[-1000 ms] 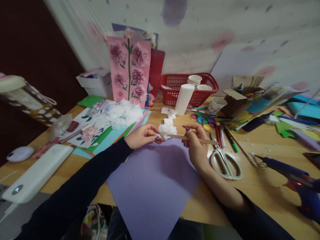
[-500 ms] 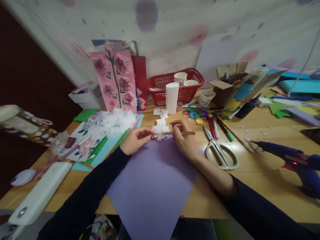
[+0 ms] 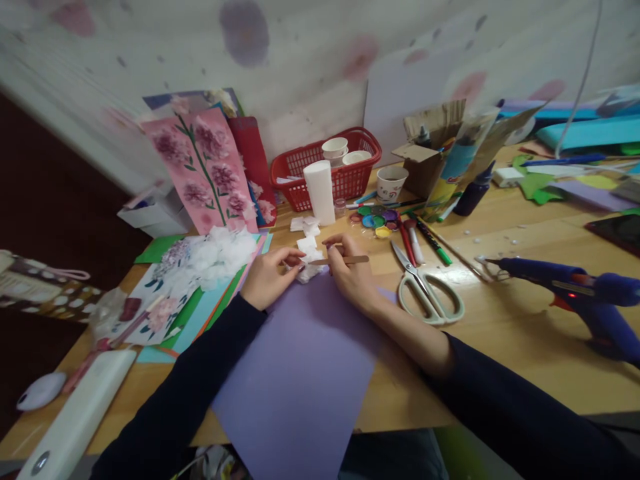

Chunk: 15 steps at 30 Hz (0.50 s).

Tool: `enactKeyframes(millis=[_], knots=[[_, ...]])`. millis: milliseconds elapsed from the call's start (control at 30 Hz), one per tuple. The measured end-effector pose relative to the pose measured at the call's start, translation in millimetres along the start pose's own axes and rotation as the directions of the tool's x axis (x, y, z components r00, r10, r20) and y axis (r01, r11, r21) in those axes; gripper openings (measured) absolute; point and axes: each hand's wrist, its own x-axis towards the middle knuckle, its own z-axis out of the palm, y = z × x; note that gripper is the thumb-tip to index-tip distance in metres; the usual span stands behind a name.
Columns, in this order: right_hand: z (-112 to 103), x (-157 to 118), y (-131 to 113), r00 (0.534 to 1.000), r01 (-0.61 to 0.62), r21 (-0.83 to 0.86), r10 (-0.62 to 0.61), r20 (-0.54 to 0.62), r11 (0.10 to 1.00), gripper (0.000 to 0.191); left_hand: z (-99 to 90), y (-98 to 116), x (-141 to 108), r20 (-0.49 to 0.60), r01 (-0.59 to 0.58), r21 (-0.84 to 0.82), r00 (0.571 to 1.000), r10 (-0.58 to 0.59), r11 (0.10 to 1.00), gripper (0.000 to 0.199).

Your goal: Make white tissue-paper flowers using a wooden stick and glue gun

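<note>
At the purple sheet's (image 3: pixel 300 380) far edge, the left hand (image 3: pixel 273 273) curls inward, pinching a white tissue clump (image 3: pixel 309 272); the right hand (image 3: pixel 349 273), angled opposite, grips a flat wooden stick (image 3: pixel 359 259) — long axis nearly level, tip pointing left at the clump

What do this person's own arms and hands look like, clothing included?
Both arms wear plain, dark navy-looking long sleeves. The left sleeve reaches close to the wrist; the right sleeve ends partway up the forearm. The left hand and right hand are ungloved, with no watch or bracelet visible. Nail details are too small to judge.
</note>
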Motion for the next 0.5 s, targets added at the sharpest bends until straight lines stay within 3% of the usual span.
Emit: enactKeyframes(millis=[233,500], knots=[[-0.3,-1.3,0.2,1.0,0.012,0.002,-0.012,-0.002,1.0,0.014,4.3,-2.5,6.3,-0.015,-0.1,0.148,0.995,0.103,0.984,0.026],[-0.6,-4.9,-2.3,0.995,0.1,-0.023,-0.099,0.02,0.995,0.012,5.1,0.3,9.3,-0.023,-0.03,0.082,0.999,0.032,0.996,0.034]])
